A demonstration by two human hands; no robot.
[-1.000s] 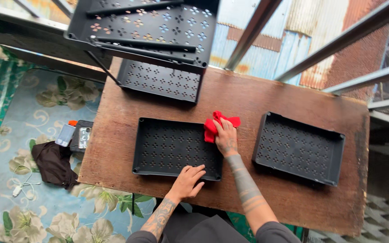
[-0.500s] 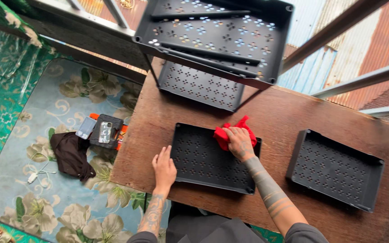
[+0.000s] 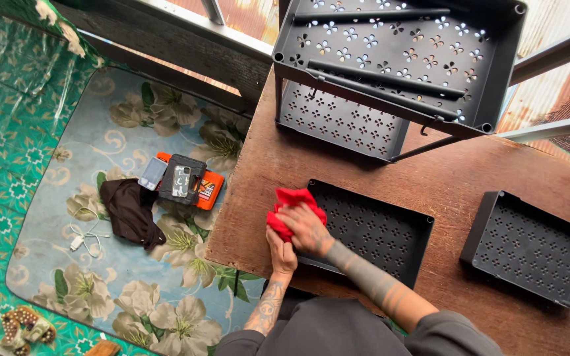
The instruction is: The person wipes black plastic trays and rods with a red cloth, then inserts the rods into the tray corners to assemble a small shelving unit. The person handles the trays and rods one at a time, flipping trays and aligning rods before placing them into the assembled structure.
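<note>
My right hand (image 3: 306, 227) presses a crumpled red cloth (image 3: 289, 203) against the left end of a black perforated tray (image 3: 377, 232) lying on the brown wooden table (image 3: 278, 165). My left hand (image 3: 281, 252) grips the near left corner of that same tray, just below the cloth. The forearm of my right arm crosses over the tray's near edge.
A second black perforated tray (image 3: 536, 250) lies at the right of the table. A black tiered rack (image 3: 397, 59) with rods in its top shelf stands at the back. On the floral floor mat (image 3: 100, 277) lie phones (image 3: 181, 179), an orange box, dark cloth (image 3: 130, 211), a white cable.
My right hand has slid the red cloth from the tray's far right part to its left end. My left hand moved in to the tray's near left corner. The camera view shifted left.
</note>
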